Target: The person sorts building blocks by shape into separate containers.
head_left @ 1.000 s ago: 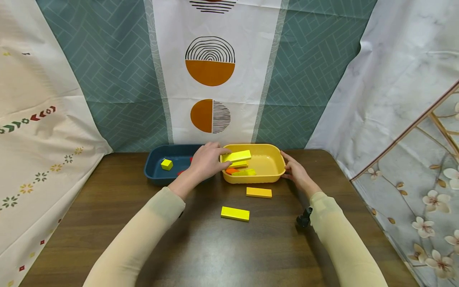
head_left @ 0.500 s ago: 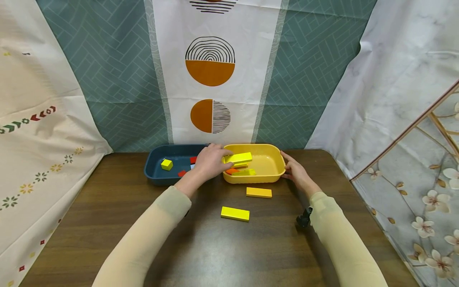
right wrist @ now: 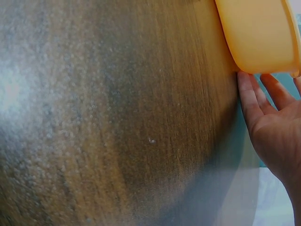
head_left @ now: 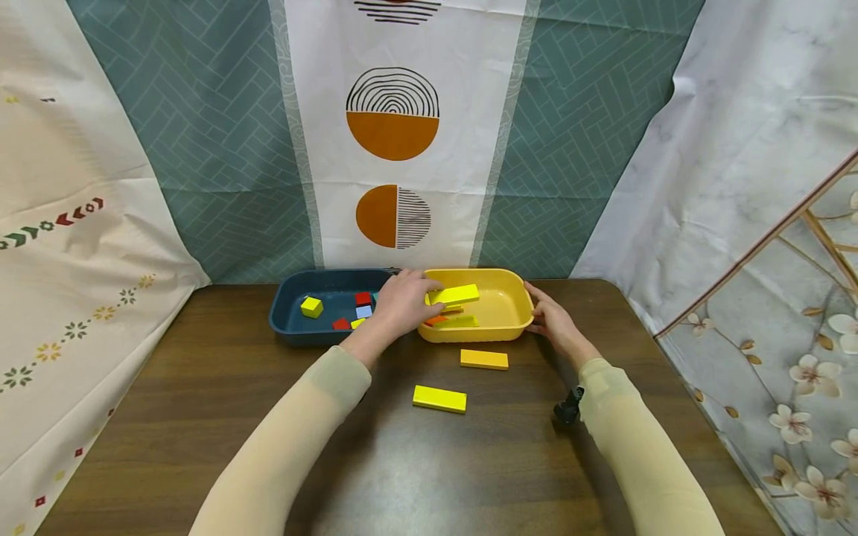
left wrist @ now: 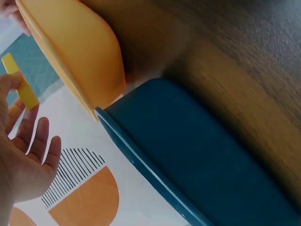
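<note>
My left hand [head_left: 421, 298] pinches one end of a flat yellow block [head_left: 456, 293] and holds it above the yellow tray [head_left: 509, 327]. In the left wrist view the yellow block [left wrist: 19, 87] sits between thumb and fingers of the left hand [left wrist: 21, 122], above the yellow tray [left wrist: 75, 52]. Inside the tray lie an orange piece [head_left: 434, 320] and a yellow-green piece [head_left: 459, 321]. My right hand [head_left: 538, 313] rests with straight fingers against the tray's right wall; the right wrist view shows the right hand [right wrist: 263, 108] touching the yellow tray [right wrist: 258, 33].
A dark blue tray [head_left: 284, 324] stands left of the yellow one, holding a yellow cube [head_left: 311, 306] and small red and blue pieces. On the brown table [head_left: 201, 417] lie an orange-yellow block [head_left: 484, 359] and a yellow block [head_left: 439, 399]. Patterned cloths hang behind.
My left hand has shifted slightly right with the yellow block, further over the yellow tray, uncovering more small pieces in the blue tray. The right hand has stayed put.
</note>
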`<state>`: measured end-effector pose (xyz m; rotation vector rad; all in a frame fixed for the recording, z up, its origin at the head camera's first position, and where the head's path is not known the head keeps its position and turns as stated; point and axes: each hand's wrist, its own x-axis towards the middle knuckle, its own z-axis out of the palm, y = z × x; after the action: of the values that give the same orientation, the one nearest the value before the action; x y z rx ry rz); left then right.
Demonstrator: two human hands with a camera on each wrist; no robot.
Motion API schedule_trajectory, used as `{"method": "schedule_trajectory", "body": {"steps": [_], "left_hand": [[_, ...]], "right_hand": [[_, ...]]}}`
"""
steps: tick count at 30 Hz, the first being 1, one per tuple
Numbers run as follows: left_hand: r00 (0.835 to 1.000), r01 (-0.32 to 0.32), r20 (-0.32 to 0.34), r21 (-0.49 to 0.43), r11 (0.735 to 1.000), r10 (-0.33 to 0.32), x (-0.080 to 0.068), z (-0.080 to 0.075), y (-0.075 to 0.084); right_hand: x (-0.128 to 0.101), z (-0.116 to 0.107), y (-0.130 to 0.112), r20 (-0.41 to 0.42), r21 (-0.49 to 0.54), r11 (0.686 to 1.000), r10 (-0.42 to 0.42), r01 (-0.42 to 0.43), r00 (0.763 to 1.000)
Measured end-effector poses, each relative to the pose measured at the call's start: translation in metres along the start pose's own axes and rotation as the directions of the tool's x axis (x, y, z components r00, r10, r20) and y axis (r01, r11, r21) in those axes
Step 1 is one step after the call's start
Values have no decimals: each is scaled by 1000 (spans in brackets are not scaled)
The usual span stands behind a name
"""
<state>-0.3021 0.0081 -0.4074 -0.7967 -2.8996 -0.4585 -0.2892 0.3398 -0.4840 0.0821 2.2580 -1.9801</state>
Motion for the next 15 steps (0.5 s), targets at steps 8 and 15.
{"method": "schedule_trajectory", "body": {"steps": [8, 15], "left_hand": [[1000, 11, 3, -4, 1000, -11, 1, 7, 2], [1000, 22, 12, -13, 1000, -22, 0, 8, 1]], "right_hand": [[0, 0, 0, -6, -3, 1000, 2, -2, 1000], [0, 0, -1, -1, -4, 1000, 1, -1, 1000]]}}
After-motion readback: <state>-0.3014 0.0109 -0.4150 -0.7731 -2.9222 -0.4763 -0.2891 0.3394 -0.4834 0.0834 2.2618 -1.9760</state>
